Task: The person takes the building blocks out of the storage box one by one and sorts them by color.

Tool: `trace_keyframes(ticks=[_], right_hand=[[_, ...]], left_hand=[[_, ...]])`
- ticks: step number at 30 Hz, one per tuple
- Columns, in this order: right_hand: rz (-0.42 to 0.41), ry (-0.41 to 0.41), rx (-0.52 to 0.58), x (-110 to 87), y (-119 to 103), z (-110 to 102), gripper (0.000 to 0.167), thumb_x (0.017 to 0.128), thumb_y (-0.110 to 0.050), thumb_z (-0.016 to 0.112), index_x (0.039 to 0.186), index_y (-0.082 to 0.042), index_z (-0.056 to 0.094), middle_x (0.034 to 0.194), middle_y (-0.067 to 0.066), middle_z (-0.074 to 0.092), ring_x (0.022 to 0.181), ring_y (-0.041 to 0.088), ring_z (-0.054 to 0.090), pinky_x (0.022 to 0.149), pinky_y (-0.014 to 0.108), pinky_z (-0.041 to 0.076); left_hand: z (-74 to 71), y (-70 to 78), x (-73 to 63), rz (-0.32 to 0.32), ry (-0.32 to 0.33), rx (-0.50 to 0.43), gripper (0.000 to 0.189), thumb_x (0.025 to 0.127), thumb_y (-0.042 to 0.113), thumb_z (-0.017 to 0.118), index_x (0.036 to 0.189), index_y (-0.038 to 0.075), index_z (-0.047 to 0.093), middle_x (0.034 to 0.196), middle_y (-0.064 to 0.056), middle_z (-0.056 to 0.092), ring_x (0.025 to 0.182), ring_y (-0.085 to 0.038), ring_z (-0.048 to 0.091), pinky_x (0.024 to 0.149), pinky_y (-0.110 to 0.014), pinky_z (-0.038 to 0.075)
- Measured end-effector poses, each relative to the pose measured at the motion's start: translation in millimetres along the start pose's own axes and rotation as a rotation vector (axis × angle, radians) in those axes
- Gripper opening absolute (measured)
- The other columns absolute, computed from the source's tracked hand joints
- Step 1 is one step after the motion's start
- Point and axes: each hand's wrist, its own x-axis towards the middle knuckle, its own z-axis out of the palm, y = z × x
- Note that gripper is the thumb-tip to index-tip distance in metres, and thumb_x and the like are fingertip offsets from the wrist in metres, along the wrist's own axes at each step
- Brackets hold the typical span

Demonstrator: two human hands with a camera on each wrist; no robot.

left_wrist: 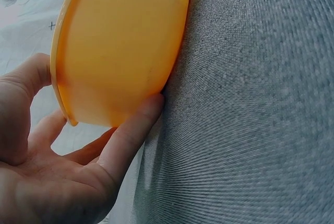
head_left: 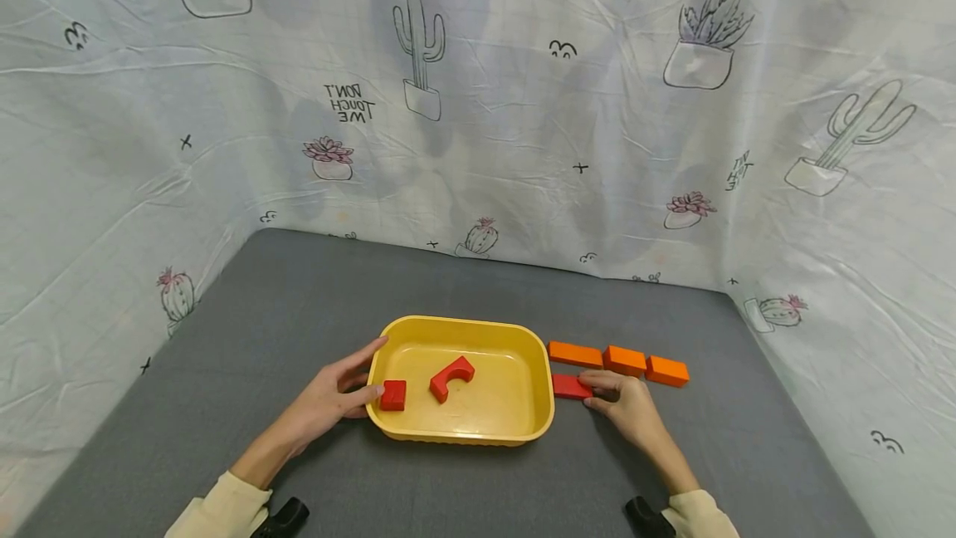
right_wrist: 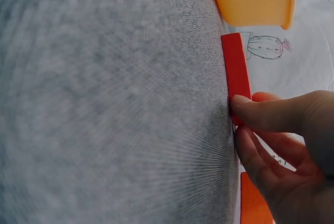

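My left hand (head_left: 329, 393) holds the left end of a yellow plastic tray (head_left: 478, 436). In the left wrist view, the thumb lies at the tray's rim and other fingers touch its outer wall, one fingertip low by the tabletop. Inside the tray are a small red block (head_left: 392, 396), by the left wall, and a red arch block (head_left: 451, 379) nearer the middle. Just right of the tray, my right hand (head_left: 621, 405) pinches the right end of a flat red rectangular block (right_wrist: 236, 67) between thumb and fingers, close against the tabletop.
Behind the right hand, an orange block (head_left: 573, 354), another orange block (head_left: 624, 360) and a third orange block (head_left: 667, 371) form a row. Grey cloth covers the table (head_left: 463, 488). A white curtain (head_left: 508, 148) with cactus prints hangs around the back and sides.
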Motion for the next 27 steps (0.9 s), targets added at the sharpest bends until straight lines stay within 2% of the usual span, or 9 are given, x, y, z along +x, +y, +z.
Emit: trace_keyframes(ticks=[9,15,18,22,27], right_hand=[[-0.055,-0.003,-0.045,0.7,0.5,-0.7,0.031,0.075,0.004,0.081,0.104,-0.006,0.077,0.109,0.003,0.072,0.107,0.027,0.065,0.088,0.045,0.053],[-0.109,-0.044,0.01,1.7,-5.4,-6.8,0.035,0.073,0.01,0.08,0.106,-0.002,0.075,0.109,0.01,0.07,0.099,0.029,0.067,0.079,0.034,0.058],[-0.084,-0.062,0.042,2.6,-13.5,-12.6,0.035,0.074,0.01,0.079,0.107,0.0,0.073,0.109,0.013,0.068,0.094,0.03,0.069,0.076,0.031,0.059],[-0.055,-0.061,0.035,4.9,-26.6,-20.7,0.034,0.077,0.008,0.077,0.11,0.002,0.072,0.112,0.014,0.067,0.091,0.031,0.07,0.077,0.034,0.059],[-0.109,-0.039,0.039,10.2,-43.7,-24.7,0.033,0.077,0.008,0.077,0.109,0.003,0.071,0.111,0.014,0.067,0.094,0.034,0.068,0.077,0.036,0.059]], left_hand=[[-0.1,0.7,-1.0,-0.001,-0.002,-0.008,0.074,0.092,0.016,0.069,0.155,0.027,0.031,0.158,-0.016,0.025,0.126,-0.034,0.05,0.082,-0.039,0.058],[-1.0,1.7,-1.1,0.002,-0.011,-0.012,0.073,0.093,0.015,0.069,0.155,0.027,0.031,0.159,-0.014,0.025,0.125,-0.034,0.05,0.083,-0.039,0.058],[-1.5,1.9,-1.3,0.003,-0.018,-0.017,0.073,0.093,0.016,0.068,0.155,0.027,0.031,0.159,-0.014,0.024,0.127,-0.034,0.049,0.083,-0.039,0.058],[-2.3,1.8,-1.5,0.008,-0.026,-0.02,0.073,0.093,0.017,0.069,0.155,0.027,0.031,0.16,-0.014,0.023,0.128,-0.035,0.048,0.084,-0.039,0.057],[-2.3,1.3,-1.3,0.008,-0.032,-0.021,0.074,0.093,0.017,0.069,0.155,0.028,0.031,0.16,-0.014,0.023,0.129,-0.035,0.047,0.084,-0.039,0.057]])
